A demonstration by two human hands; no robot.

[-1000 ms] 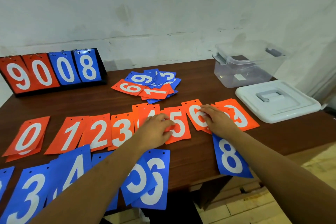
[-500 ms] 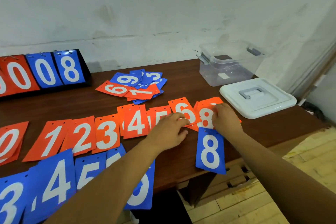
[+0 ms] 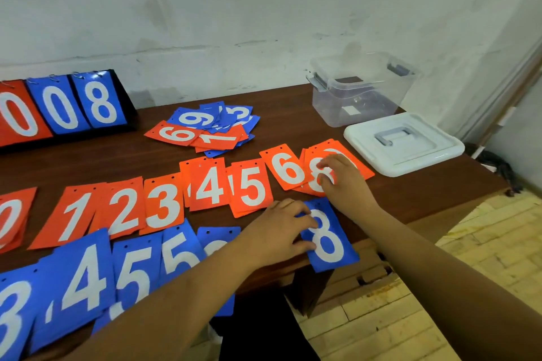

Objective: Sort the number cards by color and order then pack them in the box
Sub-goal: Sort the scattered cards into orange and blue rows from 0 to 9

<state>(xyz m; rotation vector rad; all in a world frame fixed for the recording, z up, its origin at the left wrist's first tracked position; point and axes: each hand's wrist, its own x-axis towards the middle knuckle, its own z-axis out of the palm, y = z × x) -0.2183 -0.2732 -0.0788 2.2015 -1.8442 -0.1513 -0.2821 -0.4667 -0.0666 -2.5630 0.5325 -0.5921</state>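
The orange cards lie in a row from 0 up to the orange 6 card (image 3: 286, 167), so that the order reads from 9 o'clock toward 3 o'clock on the table (image 3: 102, 161). At the row's 3 o'clock end, the right hand (image 3: 346, 182) rests bent fingers on the orange 8 card (image 3: 312, 182), probably to set it in its place. I cannot tell whether it pinches an edge or only presses.

At 7 o'clock from this hand, the left hand (image 3: 278, 231) lies on the blue 8 card (image 3: 328, 240), with fingers and thumb rather flat on top. The card hangs partly over the table's edge, so I think the hand keeps it from slipping.

The blue row (image 3: 88, 275) is at 6 o'clock. An unsorted pile (image 3: 211, 129) waits at 12 o'clock. The box (image 3: 337, 108) stands without cards at 1 o'clock from the right hand, with its lid (image 3: 403, 143) beside it, ready for packing later.
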